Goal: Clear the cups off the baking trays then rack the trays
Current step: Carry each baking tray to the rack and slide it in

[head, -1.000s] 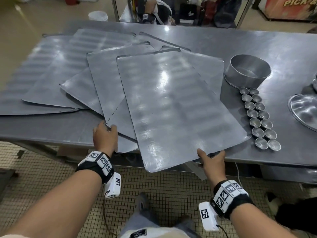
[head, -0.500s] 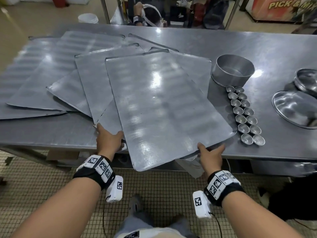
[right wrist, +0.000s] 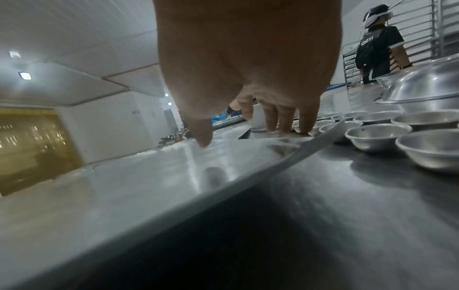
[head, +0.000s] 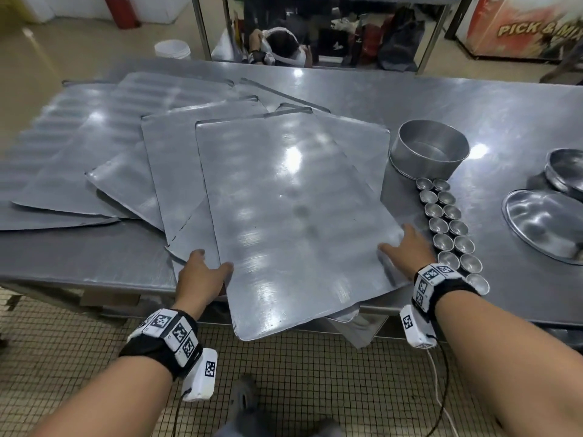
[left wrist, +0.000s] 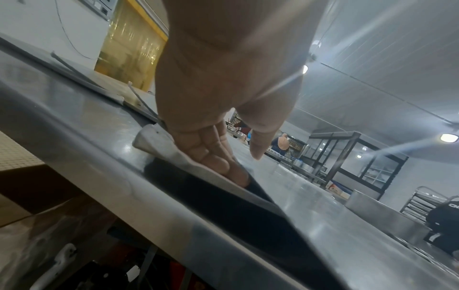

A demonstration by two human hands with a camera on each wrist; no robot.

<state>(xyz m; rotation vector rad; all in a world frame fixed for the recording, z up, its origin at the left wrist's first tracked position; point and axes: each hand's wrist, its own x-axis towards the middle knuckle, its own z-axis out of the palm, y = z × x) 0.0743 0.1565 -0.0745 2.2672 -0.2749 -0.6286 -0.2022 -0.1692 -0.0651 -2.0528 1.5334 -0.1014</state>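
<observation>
The big flat grey metal baking tray [head: 293, 216] lies on top of a pile of other trays [head: 126, 171] on the shiny steel table [head: 473, 99]. Its near end sticks out over the table edge. The left hand [head: 198, 279] grasps its left edge. The right hand [head: 407, 250] lies on its right corner with straight fingers. Small round silver cups [head: 448, 225] sit in two rows just beside it.

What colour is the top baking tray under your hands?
Dull silver-grey metal with bright light glare, no print; the top baking tray shows best in the head view.
</observation>
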